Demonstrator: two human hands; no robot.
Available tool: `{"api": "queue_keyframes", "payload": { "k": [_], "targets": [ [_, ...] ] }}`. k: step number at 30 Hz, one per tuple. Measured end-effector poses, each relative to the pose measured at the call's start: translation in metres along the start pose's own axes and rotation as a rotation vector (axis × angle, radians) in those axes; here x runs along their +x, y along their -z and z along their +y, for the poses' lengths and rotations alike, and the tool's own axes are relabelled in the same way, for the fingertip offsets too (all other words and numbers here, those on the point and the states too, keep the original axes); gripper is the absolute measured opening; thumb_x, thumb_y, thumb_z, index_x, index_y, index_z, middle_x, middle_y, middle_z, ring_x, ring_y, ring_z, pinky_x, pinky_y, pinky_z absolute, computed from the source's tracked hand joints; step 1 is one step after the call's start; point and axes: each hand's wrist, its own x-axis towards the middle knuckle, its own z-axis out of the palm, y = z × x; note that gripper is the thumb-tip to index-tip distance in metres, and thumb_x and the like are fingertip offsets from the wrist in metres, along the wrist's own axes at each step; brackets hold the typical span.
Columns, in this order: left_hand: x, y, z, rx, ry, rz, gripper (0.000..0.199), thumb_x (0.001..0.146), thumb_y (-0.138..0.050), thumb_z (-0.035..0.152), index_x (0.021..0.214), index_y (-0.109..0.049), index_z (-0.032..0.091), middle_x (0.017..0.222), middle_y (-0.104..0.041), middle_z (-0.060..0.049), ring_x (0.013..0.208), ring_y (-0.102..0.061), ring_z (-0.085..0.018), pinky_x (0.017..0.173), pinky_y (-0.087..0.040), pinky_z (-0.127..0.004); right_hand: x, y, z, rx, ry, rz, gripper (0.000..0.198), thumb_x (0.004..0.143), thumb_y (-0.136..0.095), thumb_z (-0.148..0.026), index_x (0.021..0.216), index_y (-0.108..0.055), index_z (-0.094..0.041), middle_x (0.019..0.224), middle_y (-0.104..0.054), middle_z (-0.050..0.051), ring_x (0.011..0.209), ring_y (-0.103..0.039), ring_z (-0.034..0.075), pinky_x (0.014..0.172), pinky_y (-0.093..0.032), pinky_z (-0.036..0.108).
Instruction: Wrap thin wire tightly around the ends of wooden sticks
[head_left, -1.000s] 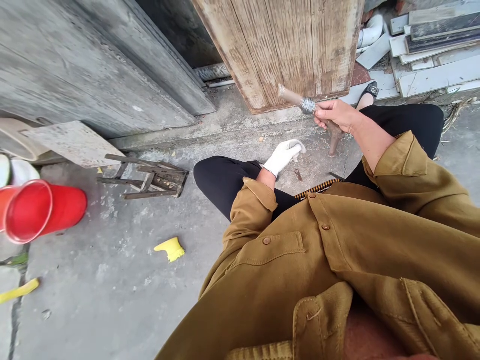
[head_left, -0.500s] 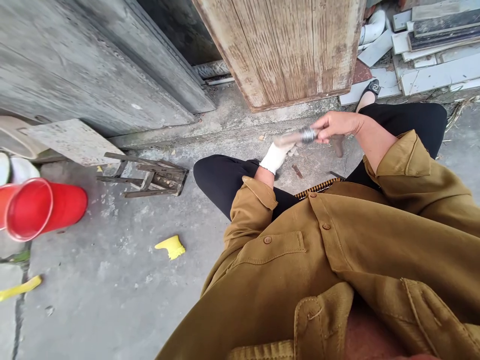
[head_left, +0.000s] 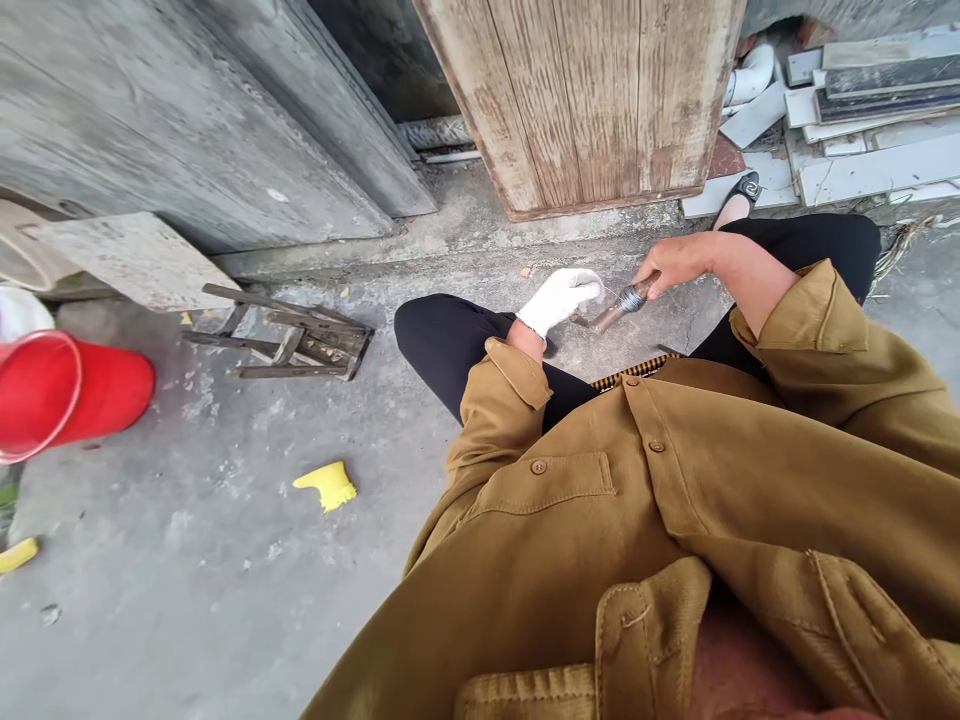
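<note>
My right hand (head_left: 676, 264), bare, is wrapped around the upper end of a brown stick (head_left: 609, 319). Silvery wire (head_left: 631, 299) is wound in a band around the stick just below those fingers. The stick slants down to the left, above the concrete. My left hand (head_left: 564, 300) wears a white glove, and its fingers are curled closed beside the coil. A thin strand appears to run from the coil to the gloved fingertips. Both hands are between my knees.
A worn wooden panel (head_left: 585, 110) stands ahead. To the left are a small wooden stool (head_left: 300, 345) on its side, a red bucket (head_left: 112, 390) and a yellow scrap (head_left: 328, 486). Stacked boards (head_left: 877, 120) lie at the right, near a shoe (head_left: 745, 190).
The stick has swung from nearly level to slanting, its left end now lower. My gloved hand has shifted from under the stick to beside the coil. The view has shifted slightly.
</note>
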Motion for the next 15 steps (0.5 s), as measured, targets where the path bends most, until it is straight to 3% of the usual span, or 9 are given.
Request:
{"api": "queue_keyframes", "payload": {
  "k": [4, 7, 11, 13, 15],
  "targets": [
    [-0.001, 0.003, 0.003, -0.138, -0.037, 0.092, 0.024, 0.082, -0.074, 0.036, 0.077, -0.065, 0.014, 0.067, -0.062, -0.001, 0.059, -0.055, -0.011, 0.059, -0.045, -0.024, -0.030, 0.013, -0.031, 0.214, 0.070, 0.087, 0.035, 0.083, -0.081, -0.041, 0.115, -0.082, -0.028, 0.080, -0.072, -0.002, 0.078, -0.063, 0.018, 0.075, -0.046, 0.031],
    [-0.005, -0.003, 0.014, -0.246, -0.076, 0.103, 0.029, 0.091, -0.071, 0.042, 0.083, -0.066, 0.015, 0.058, -0.052, 0.003, 0.049, -0.047, -0.008, 0.056, -0.046, -0.024, -0.044, 0.014, -0.057, 0.488, 0.101, 0.304, 0.023, 0.089, -0.076, -0.043, 0.100, -0.076, -0.023, 0.082, -0.069, 0.000, 0.074, -0.058, 0.015, 0.074, -0.047, 0.031],
    [-0.011, -0.010, 0.035, -0.188, -0.114, 0.023, 0.032, 0.097, -0.069, 0.042, 0.084, -0.068, 0.013, 0.056, -0.047, 0.004, 0.047, -0.042, -0.007, 0.056, -0.046, -0.023, -0.047, 0.016, -0.082, 0.786, 0.109, 0.577, 0.022, 0.100, -0.063, -0.031, 0.083, -0.056, -0.020, 0.079, -0.060, 0.002, 0.067, -0.049, 0.011, 0.067, -0.044, 0.027],
    [-0.014, -0.012, 0.045, -0.166, -0.112, -0.019, 0.032, 0.096, -0.071, 0.041, 0.084, -0.069, 0.012, 0.059, -0.052, 0.003, 0.047, -0.043, -0.006, 0.053, -0.043, -0.022, -0.045, 0.022, -0.086, 0.731, 0.031, 0.662, 0.018, 0.103, -0.057, -0.024, 0.085, -0.055, -0.019, 0.077, -0.058, 0.002, 0.066, -0.048, 0.011, 0.066, -0.043, 0.026],
    [-0.014, -0.011, 0.054, -0.142, -0.119, -0.072, 0.030, 0.095, -0.073, 0.039, 0.084, -0.070, 0.011, 0.062, -0.057, 0.000, 0.049, -0.046, -0.007, 0.052, -0.041, -0.022, -0.041, 0.030, -0.084, 0.460, -0.099, 0.723, 0.011, 0.102, -0.059, -0.022, 0.094, -0.062, -0.016, 0.080, -0.062, 0.004, 0.073, -0.054, 0.013, 0.071, -0.044, 0.028]
  ]
}}
